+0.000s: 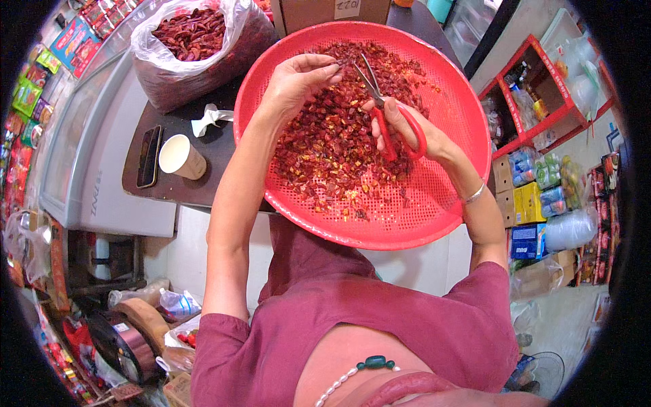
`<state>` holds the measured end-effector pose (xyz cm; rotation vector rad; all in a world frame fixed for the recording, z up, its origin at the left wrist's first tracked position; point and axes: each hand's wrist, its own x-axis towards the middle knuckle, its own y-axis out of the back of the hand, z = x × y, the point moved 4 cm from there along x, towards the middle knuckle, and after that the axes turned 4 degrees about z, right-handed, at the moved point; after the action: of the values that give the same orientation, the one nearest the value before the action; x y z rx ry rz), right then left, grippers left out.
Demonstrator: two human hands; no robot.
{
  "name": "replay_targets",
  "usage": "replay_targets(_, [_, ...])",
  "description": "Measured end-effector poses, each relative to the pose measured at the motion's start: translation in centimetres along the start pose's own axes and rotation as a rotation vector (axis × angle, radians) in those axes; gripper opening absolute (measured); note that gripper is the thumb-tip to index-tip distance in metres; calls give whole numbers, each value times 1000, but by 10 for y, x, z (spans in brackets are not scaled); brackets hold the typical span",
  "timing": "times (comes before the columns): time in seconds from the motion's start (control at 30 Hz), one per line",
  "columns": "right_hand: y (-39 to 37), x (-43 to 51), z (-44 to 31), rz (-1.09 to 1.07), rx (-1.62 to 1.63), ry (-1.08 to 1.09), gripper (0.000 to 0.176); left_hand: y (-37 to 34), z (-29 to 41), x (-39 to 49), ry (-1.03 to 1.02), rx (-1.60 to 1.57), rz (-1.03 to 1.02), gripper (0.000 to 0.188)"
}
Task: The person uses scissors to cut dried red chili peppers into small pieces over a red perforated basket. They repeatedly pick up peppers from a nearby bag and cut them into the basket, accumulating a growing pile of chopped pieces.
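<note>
My left hand [305, 76] is above the far left part of a round red plastic sieve tray [447, 122], its thumb and fingertips pinched together. A small dark piece of dried chili [346, 62] seems to stick out past the fingertips. In my right hand [407, 122] is a pair of red-handled scissors [374, 84], with the blades apart and pointing up toward the left fingertips. Beneath both hands, cut dried red chili pieces [335, 147] and yellow seeds are heaped in the tray.
A plastic sack of whole dried chilies [190, 33] stands at the back left, beside a cardboard box [325, 15]. On the dark table [203, 152] are a paper cup [182, 156], a phone [149, 156] and crumpled tissue [211, 119]. A chest freezer [117, 142] borders the left.
</note>
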<state>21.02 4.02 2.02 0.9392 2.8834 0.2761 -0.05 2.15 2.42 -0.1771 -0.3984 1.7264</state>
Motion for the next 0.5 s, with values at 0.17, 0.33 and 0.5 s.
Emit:
replay_targets(0.17, [0,-2,-4,58,-20,-12,69,-1,-7,6,62,-131,-122,31])
replay_targets(0.33, [3,-3,-6,85,-9,3,70,-3,-9,7,103,-209,-161,36])
replay_targets(0.5, [2,-3,-8,83,33,-4,67,-4,-9,5,122,-243,-95,33])
